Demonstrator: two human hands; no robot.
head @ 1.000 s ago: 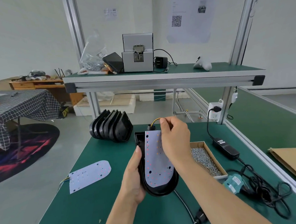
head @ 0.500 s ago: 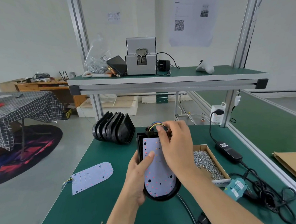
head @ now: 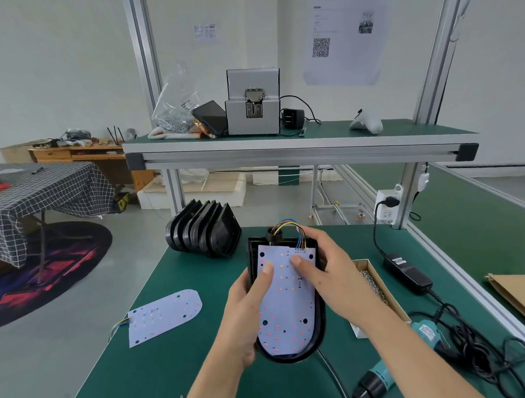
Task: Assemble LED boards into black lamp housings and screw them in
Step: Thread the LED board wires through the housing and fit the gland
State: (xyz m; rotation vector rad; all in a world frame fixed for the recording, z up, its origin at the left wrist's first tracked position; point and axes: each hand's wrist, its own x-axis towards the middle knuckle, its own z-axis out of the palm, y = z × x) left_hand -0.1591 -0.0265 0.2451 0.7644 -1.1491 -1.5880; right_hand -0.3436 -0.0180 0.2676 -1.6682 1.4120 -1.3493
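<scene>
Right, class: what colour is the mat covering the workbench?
Dark green, seen best in the head view: the workbench mat under both hands.

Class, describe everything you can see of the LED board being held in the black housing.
The LED board is a thin, pale plate, square at the far end and rounded at the near end, dotted with small red and orange LEDs and dark holes. Coloured wires leave its far edge. It lies inside the black housing, which the left hand holds; both thumbs press it, with the right hand alongside.
</scene>
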